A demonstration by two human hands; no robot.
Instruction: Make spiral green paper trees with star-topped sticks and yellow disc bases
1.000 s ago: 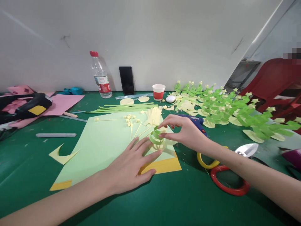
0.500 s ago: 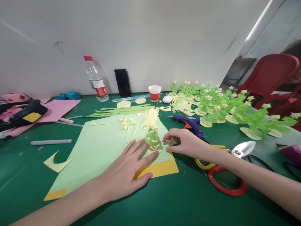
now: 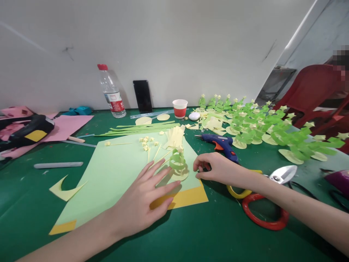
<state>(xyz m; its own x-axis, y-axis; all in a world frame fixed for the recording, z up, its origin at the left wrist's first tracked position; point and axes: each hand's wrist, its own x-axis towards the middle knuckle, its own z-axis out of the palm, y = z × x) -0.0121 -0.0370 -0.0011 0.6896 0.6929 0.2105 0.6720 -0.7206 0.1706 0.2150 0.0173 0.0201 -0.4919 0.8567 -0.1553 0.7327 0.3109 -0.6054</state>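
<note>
My left hand (image 3: 144, 203) lies flat with fingers spread on a light green sheet (image 3: 117, 174), which covers a yellow sheet (image 3: 188, 198). Just beyond its fingertips a small green spiral paper tree (image 3: 177, 163) with a yellow star on top stands on a pale round base, free of both hands. My right hand (image 3: 215, 169) rests at the sheet's right edge, a little to the right of the tree. Its fingers are curled together, and I cannot see anything in them.
A blue glue gun (image 3: 220, 142) lies behind my right hand; scissors (image 3: 261, 214) with red and yellow handles lie under my right forearm. Several finished paper trees (image 3: 267, 127) crowd the right. Green strips (image 3: 141, 127), small stars (image 3: 147, 142), a bottle (image 3: 110, 92), phone (image 3: 142, 96) and cup (image 3: 180, 108) stand farther back.
My right hand let go of the tree's top and dropped down to the right onto the sheet's edge. My left hand slid slightly back from the tree's base.
</note>
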